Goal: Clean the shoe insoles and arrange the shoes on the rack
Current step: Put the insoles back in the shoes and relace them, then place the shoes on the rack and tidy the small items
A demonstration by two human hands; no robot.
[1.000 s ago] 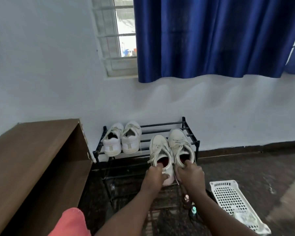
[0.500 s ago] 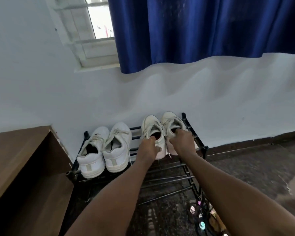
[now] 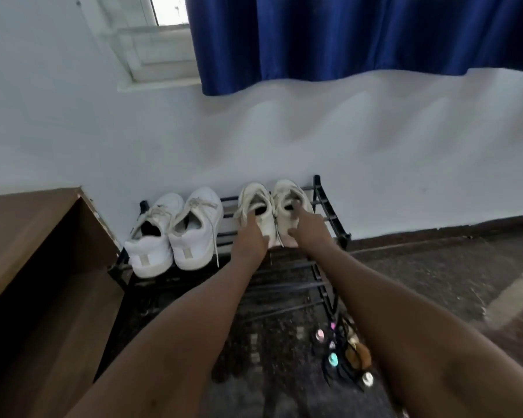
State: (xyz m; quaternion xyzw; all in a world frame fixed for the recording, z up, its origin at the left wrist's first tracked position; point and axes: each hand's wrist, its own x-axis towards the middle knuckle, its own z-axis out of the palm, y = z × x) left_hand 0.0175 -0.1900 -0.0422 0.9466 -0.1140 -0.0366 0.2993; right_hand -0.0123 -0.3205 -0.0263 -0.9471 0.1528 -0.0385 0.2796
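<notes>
Both your arms reach forward to the black shoe rack against the white wall. Your left hand sits on the heel of the left cream shoe, fingers hooked into its opening, so it grips the collar. Your right hand is on the right cream shoe: index finger extended into the opening, thumb at the heel, other fingers hidden, so whether it's a firm grip or just a touch I cannot tell. Both cream shoes stand on the rack's top tier at its right end, side by side and touching, toes to the wall, heels toward you. The insoles aren't visible; the shoe openings are dark. A white pair occupies the left end of the same tier: left white shoe and right white shoe, side by side, heels out, laces loose, one lace hanging over the front rail. There's a clear gap between the white pair and the cream pair. Lower rack bars show under your forearms. A brown wooden cabinet stands just left of the rack. Small coloured items lie on the dark floor near the rack's right leg, too blurred to identify. A blue curtain hangs above, window at upper left.
</notes>
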